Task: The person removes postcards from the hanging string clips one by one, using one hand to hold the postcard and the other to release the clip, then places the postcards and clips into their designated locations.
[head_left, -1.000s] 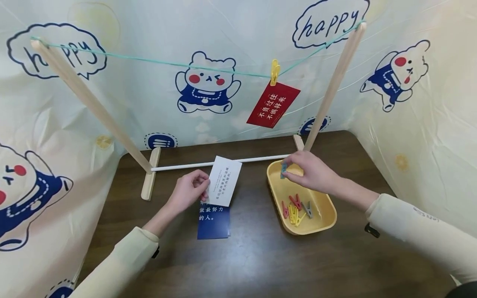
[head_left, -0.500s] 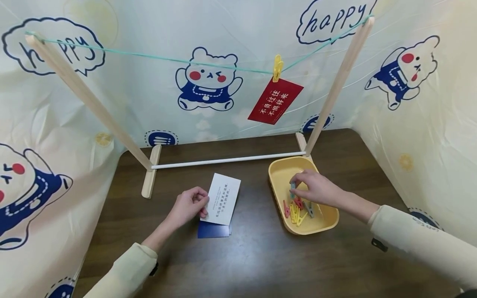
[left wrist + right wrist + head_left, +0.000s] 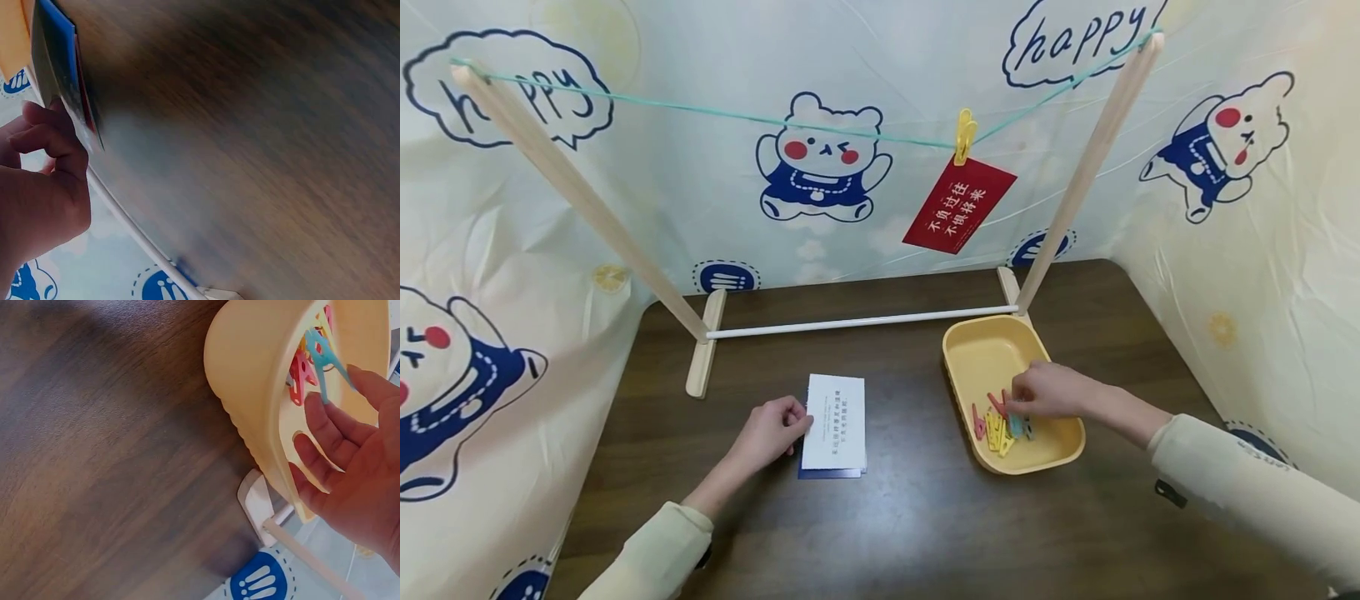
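Note:
My left hand (image 3: 772,429) pinches the left edge of a white card (image 3: 835,421) printed with dark writing. This card lies over a dark blue card (image 3: 829,474), of which only a strip shows below in the head view. In the left wrist view the stack's edges (image 3: 76,53) show blue and red. Inside the yellow tray (image 3: 958,367), my right hand (image 3: 1052,392) holds a teal clothespin (image 3: 322,357) between thumb and fingertips. Red clothespins (image 3: 301,380), yellow clothespins (image 3: 994,429) and a grey one, mostly hidden, lie just below it.
A wooden frame with two posts (image 3: 576,196) and a white bottom rod (image 3: 857,322) stands behind. A teal string (image 3: 700,110) spans it. From the string hangs a red card (image 3: 958,207) in a yellow clothespin (image 3: 965,137). The tray sits close to the right post (image 3: 1090,171).
My left hand has lowered the white card and straightened it over the blue card. My right hand has moved the teal clothespin down toward the others in the tray.

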Demonstrator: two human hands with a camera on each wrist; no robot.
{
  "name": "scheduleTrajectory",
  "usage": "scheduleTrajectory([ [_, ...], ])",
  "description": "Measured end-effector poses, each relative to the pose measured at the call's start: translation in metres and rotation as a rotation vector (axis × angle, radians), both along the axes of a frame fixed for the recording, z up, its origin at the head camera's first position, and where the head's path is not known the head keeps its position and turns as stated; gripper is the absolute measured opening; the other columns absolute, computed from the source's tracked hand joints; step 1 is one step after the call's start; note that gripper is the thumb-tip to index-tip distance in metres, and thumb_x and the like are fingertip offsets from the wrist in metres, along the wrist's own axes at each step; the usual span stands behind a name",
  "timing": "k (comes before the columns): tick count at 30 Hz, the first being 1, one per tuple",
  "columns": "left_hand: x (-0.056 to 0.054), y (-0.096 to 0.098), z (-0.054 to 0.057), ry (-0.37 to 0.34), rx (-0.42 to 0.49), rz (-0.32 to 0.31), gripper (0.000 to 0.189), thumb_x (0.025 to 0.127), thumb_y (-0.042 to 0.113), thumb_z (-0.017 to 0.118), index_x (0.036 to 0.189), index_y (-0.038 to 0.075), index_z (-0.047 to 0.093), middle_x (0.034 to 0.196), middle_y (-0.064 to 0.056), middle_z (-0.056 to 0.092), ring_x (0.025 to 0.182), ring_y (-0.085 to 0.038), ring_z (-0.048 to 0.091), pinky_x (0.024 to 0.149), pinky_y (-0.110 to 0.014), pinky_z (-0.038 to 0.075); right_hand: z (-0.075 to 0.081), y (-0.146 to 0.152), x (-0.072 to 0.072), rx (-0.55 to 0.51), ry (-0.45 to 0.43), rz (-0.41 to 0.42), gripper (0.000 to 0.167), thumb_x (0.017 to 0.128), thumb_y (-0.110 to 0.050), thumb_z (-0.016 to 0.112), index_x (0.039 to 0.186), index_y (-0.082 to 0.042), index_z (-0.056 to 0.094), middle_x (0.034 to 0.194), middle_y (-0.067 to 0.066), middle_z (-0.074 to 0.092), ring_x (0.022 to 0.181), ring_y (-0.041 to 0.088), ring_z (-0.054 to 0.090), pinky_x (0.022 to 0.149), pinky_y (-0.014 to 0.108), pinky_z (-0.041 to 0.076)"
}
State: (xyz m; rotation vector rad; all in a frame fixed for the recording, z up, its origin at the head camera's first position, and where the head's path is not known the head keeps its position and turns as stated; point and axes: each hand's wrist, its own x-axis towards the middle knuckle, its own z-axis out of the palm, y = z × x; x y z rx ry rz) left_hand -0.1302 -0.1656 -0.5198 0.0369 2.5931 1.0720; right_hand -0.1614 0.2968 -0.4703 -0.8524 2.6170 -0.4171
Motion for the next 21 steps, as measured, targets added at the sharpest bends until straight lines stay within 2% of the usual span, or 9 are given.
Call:
scheduleTrajectory([
  [7, 0.002, -0.002, -0.001, -0.028, -0.087, -0.078, 0.016, 0.098, 0.016, 0.073, 0.088, 0.008, 0.064, 0.065, -0.003, 0.057, 0.053, -0.016, 0.058, 0.052, -0.029, 0.046, 0.000, 0.000, 0.002, 0.056, 0.102, 0.079, 0.031, 0.095, -0.034, 0.076, 0.069, -0.021, 0.067, 0.063, -0.012, 0.050, 0.062, 0.007, 0.040, 0.054, 0.024, 0.036],
  [12, 0.002, -0.002, -0.004, -0.017, -0.099, -0.080, 0.018, 0.098, 0.014, 0.073, 0.084, 0.009, 0.061, 0.064, -0.003, 0.056, 0.052, -0.016, 0.057, 0.051, -0.029, 0.046, -0.001, 0.000, -0.001, 0.059, 0.141, 0.074, 0.029, 0.096, -0.032, 0.075, 0.071, -0.021, 0.068, 0.063, -0.012, 0.050, 0.060, 0.007, 0.041, 0.054, 0.025, 0.036],
  [21, 0.004, -0.001, -0.012, -0.011, -0.084, -0.062, 0.022, 0.094, 0.015, 0.077, 0.078, 0.011, 0.062, 0.061, -0.002, 0.058, 0.052, -0.017, 0.056, 0.053, -0.030, 0.045, -0.002, -0.001, -0.003, 0.023, 0.016, 0.032, 0.022, 0.100, -0.030, 0.071, 0.081, -0.019, 0.073, 0.064, -0.013, 0.052, 0.057, 0.004, 0.045, 0.051, 0.022, 0.040],
])
